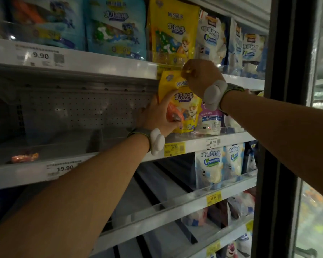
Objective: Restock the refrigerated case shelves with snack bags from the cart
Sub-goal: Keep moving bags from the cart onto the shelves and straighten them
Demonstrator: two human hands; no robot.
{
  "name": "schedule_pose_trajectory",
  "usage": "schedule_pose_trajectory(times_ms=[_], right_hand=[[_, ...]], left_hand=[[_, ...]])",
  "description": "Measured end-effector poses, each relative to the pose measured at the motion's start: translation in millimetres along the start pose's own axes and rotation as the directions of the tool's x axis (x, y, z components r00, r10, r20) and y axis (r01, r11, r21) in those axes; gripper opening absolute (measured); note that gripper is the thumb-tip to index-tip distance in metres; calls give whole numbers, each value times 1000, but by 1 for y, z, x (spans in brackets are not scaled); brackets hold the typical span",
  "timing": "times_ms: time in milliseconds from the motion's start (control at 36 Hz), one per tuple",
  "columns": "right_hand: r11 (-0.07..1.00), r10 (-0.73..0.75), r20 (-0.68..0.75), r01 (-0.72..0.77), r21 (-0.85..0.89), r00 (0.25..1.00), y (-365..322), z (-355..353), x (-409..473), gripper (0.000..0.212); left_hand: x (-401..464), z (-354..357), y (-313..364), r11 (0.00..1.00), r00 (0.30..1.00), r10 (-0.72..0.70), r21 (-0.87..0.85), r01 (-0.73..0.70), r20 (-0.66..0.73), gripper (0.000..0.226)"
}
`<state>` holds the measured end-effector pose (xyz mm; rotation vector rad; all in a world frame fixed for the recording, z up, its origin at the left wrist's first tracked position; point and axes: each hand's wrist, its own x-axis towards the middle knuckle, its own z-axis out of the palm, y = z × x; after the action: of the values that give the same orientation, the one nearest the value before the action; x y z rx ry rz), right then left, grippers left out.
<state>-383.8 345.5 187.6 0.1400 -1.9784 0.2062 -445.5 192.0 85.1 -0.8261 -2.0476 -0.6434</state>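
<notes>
A yellow snack bag (183,101) with a cartoon dog stands upright on the second shelf (192,144) of the refrigerated case. My left hand (157,114) grips its left edge and lower front, thumb across the face. My right hand (201,77) pinches the bag's top right corner, just under the edge of the shelf above. A purple and white bag (211,120) stands directly to the right of the yellow one. The cart is out of view.
The shelf left of the yellow bag holds only a small orange packet (24,157). Blue, yellow and white bags (117,27) fill the top shelf. White bags (218,164) stand on the shelf below. The dark door frame (285,108) rises on the right.
</notes>
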Motion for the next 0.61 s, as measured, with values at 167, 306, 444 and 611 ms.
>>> schedule_pose_trajectory(times_ms=[167,306,444,611], right_hand=[[999,-44,-13,44,-7,999,-1,6,1,27],[998,-54,-37,53,-18,998,1,11,1,24],[997,-77,-32,77,-8,997,8,23,-4,22],[995,-94,-42,95,17,995,16,37,-13,21]], left_hand=[[2,3,-2,997,999,-35,66,36,-13,101],[6,6,-1,995,998,-64,78,66,-29,98],[5,13,-5,995,997,-74,58,76,-24,95],[7,13,-10,998,999,-47,33,48,-20,69]])
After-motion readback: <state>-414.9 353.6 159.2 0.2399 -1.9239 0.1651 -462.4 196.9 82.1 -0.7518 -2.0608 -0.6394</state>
